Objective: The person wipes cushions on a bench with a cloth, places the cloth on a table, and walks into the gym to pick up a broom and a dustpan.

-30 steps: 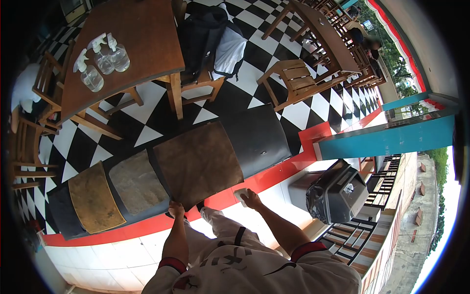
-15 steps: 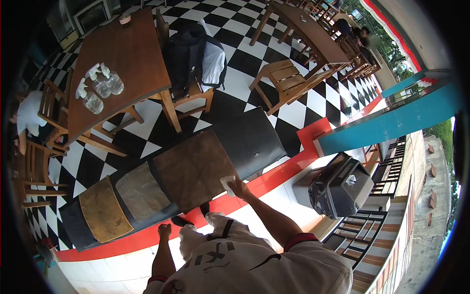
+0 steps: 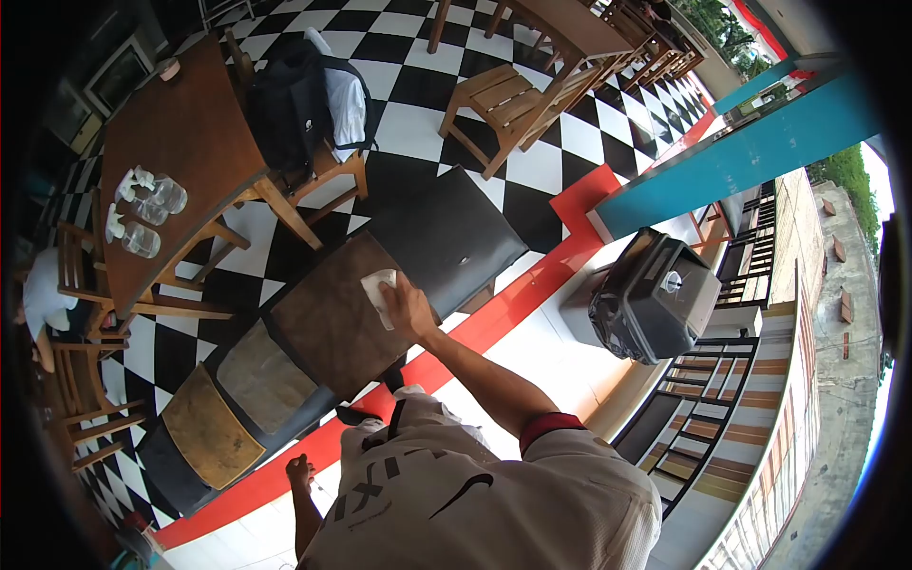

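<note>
My right hand [image 3: 408, 312] reaches forward with its fingers closed on a white folded cloth [image 3: 379, 296]. The cloth lies over the right part of a dark brown square panel [image 3: 328, 309], apparently touching it. That panel is on a long black tabletop [image 3: 446, 228], beside a grey panel [image 3: 266, 378] and a worn tan panel [image 3: 212, 427]. Down at my side, my left hand [image 3: 300, 470] hangs near the table's front edge, fingers curled in, with nothing visible in them.
A wooden table [image 3: 180, 142] holds clear spray bottles [image 3: 142, 239]. A black backpack [image 3: 290, 104] rests on a chair. At right stand a black trash bin [image 3: 655, 294] and a blue beam [image 3: 731, 157]. A seated person [image 3: 47, 290] is at far left; a wooden chair [image 3: 499, 104] stands beyond.
My right hand has carried the cloth forward from the brown panel's near right edge, further onto the panel. My left hand stays low at my side. The whole view has shifted and turned slightly.
</note>
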Demonstrator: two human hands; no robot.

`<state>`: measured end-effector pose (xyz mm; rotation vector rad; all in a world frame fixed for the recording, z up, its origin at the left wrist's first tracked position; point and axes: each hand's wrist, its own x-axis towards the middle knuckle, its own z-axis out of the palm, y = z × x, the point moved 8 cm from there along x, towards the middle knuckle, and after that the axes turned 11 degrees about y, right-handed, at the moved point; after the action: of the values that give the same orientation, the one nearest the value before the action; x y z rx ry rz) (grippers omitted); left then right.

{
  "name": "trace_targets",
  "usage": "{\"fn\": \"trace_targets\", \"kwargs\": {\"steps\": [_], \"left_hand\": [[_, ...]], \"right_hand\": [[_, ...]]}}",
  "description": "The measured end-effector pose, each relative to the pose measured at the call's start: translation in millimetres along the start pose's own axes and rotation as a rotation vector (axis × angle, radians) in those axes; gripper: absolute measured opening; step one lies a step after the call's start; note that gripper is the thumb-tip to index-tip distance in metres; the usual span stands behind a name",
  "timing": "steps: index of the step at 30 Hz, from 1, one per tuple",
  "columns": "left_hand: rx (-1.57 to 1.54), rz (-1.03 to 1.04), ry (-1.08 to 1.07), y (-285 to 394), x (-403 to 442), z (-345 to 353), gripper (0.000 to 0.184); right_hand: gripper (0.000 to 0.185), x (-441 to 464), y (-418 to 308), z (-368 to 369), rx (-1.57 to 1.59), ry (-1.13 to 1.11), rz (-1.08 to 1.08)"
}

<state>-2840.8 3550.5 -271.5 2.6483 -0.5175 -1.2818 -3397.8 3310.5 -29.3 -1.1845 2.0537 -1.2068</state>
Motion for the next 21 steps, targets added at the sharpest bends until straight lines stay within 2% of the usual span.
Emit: {"fn": "trace_targets", "kwargs": {"steps": [3,6,9,12,13,14,15,16,17,18,19,21], "left_hand": [[0.046,-0.012,-0.007,-2,-10,-7,0.033],[0.022,-0.011,-0.024,-6,-11,-11,0.035],[0.019,0.007,-0.033,-9,-13,-11,0.035],[0.021,-0.032,0.023,-14,-21,-19,0.035],[-0.024,-0.008,0.006,-21,-15,-19,0.037],[-0.016,0.026,0.001,-22,-23,-19,0.037],[0.024,0.02,-0.024,-27,-24,-19,0.037],[0.015,0.004,-0.015,-27,-31,-22,0.037],[-0.025,0.006,-0.003,-33,-31,-23,0.037],[-0.066,0.01,0.038,-37,-34,-26,0.038],[-0.056,-0.001,0.033,-43,-35,-25,0.039],[-0.036,-0.054,0.042,-55,-45,-27,0.039]], "right_hand": [[0.028,-3,22,13,-0.033,-0.001,0.087],[0.027,-5,-11,-6,0.065,0.059,0.06],[0.027,-1,25,8,-0.035,0.029,0.145],[0.03,0,25,8,0.028,0.039,0.076],[0.034,0,66,24,-0.075,0.049,0.092],[0.036,0,106,42,-0.094,-0.048,0.212],[0.036,1,102,39,-0.037,-0.012,0.101],[0.036,-1,77,32,0.12,-0.025,0.087],[0.037,-3,96,43,0.169,-0.102,0.234],[0.035,-6,116,52,0.215,-0.146,0.295],[0.032,-16,128,57,0.265,-0.242,0.501],[0.027,-23,147,68,0.233,-0.236,0.5]]}}
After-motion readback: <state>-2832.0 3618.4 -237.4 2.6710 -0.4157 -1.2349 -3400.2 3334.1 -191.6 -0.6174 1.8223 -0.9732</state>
